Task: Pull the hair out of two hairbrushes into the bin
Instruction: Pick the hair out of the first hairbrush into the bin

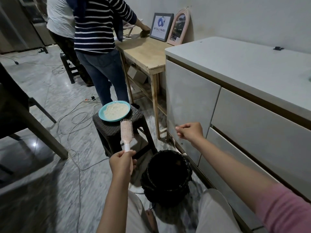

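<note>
A: what's near the brush?

B: dark woven plastic stool (117, 130) with a teal plate (114, 111) behind it, black bin (166, 175) below.

A: grip?

B: left hand (122, 163) wraps the pale pink plastic hairbrush (127, 132) handle, head straight up. Right hand (191, 132) curled; holding anything? Can't tell.

hairbrush (126, 132) pink plastic | table (144, 52) bare wood | floor (55, 91) glossy marble
</note>
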